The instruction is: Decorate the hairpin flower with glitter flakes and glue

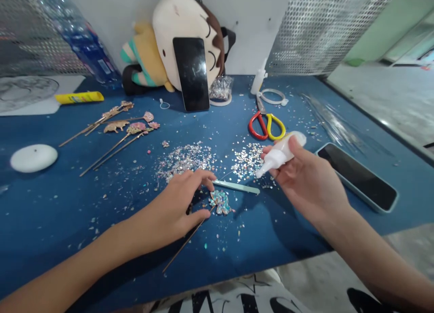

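1. A person's two bare hands work over a blue desk (217, 127), near the middle of its near edge.
2. The right hand (305, 177) grips a small white squeeze bottle (283, 152), its nozzle tilted down and toward the desk's left side.
3. The left hand (185, 195) is loosely open, palm down, its fingers bent and the thumb apart from them; the thumb tip is at the thin stick of a glittery blue ornament (221, 201) (whether it presses on the stick, I cannot tell).
4. That ornament lies between the hands, its stick slanting toward the near edge.
5. Just beyond it is a pale green tool (237, 186), one end at the left hand's fingertips.
6. Loose sequins (190, 159) are scattered past the hands in two main patches.
7. Toward the far edge lie red-and-yellow-handled scissors (262, 109); toward the right edge, a phone in a pale case (359, 175).
8. In the left half rest finished-looking ornaments on sticks (135, 127) and a white oval object (34, 158).
9. At the far edge, an upright phone (191, 73) leans against a plush toy (166, 28).
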{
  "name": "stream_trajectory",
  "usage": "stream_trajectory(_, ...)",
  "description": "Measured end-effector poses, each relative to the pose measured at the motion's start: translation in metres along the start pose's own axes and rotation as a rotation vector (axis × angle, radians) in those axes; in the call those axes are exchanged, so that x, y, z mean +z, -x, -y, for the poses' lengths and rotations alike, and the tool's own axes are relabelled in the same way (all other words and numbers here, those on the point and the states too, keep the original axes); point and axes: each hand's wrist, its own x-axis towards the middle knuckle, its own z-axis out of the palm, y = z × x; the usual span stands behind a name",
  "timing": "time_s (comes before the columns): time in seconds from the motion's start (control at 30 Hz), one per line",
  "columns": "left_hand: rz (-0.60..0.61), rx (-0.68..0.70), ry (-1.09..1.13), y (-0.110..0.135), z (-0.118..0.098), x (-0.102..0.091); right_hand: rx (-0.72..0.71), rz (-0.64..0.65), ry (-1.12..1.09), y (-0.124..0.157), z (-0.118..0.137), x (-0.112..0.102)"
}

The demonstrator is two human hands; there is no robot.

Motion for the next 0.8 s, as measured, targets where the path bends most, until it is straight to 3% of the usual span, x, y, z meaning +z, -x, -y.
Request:
stream_trajectory(0.13, 0.042, -0.019, -0.014, 0.000, -0.002, -0.003, 0.075, -0.039, -0.032, -0.004, 0.004, -0.003)
stream_trajectory(0.3, 0.094, 0.029, -0.099, 0.004, -0.007, -0.016, 0.011, 0.047, 0.022, -0.007, 0.009, -0.008)
stream_trajectory(0.5, 0.368, 0.162, -0.224, 0.007, -0.014, -0.025, 0.081, -0.035, 0.000, -0.006, 0.020, -0.010)
stream_trajectory(0.67, 0.388, 0.156, -0.269, 0.003, -0.017, -0.023, 0.078, -0.046, -0.011, -0.006, 0.025, -0.013)
stream_trajectory(0.8, 0.331, 0.214, -0.295, 0.001, -0.021, -0.019, 0.068, -0.049, -0.004, -0.008, 0.026, -0.015)
